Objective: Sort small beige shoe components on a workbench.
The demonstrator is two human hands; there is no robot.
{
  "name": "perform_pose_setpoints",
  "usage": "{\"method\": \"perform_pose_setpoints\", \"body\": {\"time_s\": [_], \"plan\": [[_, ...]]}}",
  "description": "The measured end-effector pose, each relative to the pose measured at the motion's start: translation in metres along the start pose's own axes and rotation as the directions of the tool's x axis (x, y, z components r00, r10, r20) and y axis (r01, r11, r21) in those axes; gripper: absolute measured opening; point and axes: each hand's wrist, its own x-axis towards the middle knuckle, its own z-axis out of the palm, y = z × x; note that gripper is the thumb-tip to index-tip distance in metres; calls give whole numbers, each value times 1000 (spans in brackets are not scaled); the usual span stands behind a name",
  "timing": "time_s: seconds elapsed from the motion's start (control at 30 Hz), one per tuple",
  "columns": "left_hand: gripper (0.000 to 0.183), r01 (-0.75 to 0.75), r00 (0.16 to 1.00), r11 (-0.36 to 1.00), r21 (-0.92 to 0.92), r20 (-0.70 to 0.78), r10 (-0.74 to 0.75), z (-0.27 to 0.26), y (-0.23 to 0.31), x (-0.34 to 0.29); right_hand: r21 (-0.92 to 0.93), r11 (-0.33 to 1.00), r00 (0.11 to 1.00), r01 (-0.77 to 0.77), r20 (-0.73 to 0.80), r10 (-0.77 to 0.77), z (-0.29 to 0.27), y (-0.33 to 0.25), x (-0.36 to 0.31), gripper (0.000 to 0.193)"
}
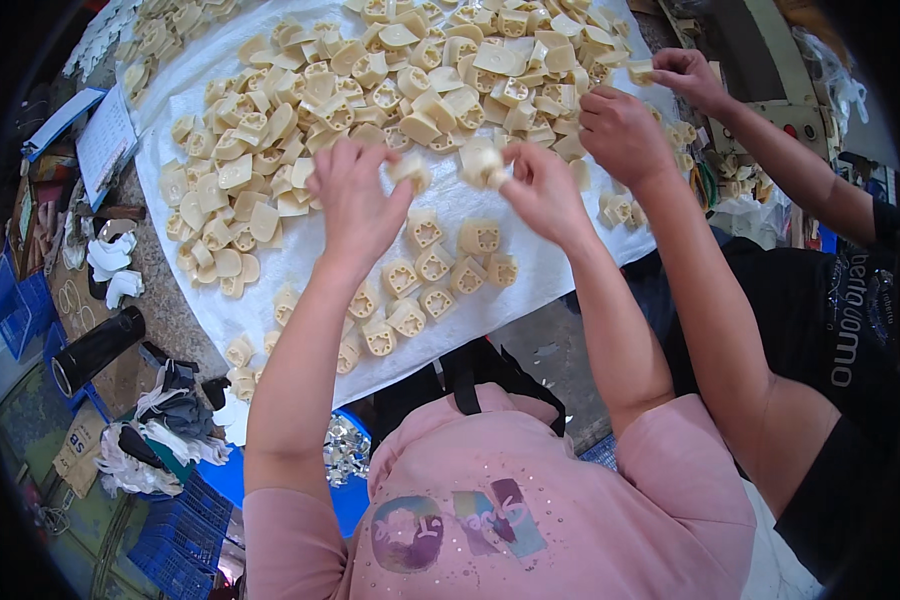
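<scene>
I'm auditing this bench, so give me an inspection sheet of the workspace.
Surface: white sheet over a speckled table.
Job's things: left hand and right hand each pinch a cream plastic part; a sorted cluster lies below them, a big pile beyond.
Clutter: black cylinder, gloves, papers.
Hands: both closed on parts; a co-worker's hands work at right.
Cables: nothing seen.
Surroundings: blue crates.

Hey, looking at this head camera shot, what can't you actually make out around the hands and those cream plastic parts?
- Head view: the left hand covers most of its cream part; grip unclear.
- The right hand hides the back of its part.
- The pile is cut off by the top edge.
- The co-worker's hand hides the parts beneath.
</scene>
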Motion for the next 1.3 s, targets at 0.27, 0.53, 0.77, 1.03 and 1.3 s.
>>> {"method": "perform_pose_setpoints", "body": {"time_s": [0.27,0.53,0.77,1.03,1.3], "plan": [[25,261,897,965,21,363,-251,-40,6,-87,-324,879,925,350,268,-269,41,-26,-64,25],[30,140,946,980,139,274,-174,-27,6,-103,-503,783,930,365,153,-336,59,-31,-70,17],[26,182,955,983,-8,241,-175,-30,0,-96,-471,769,901,433,228,-368,63,-21,-68,10],[27,31,996,999,20,89,-33,-12,-14,-29,-224,909,936,351,96,-338,26,-21,-31,37],[38,44,984,980,192,159,-75,42,-8,43,-414,905,990,99,-47,-130,31,-42,77,38]]}}
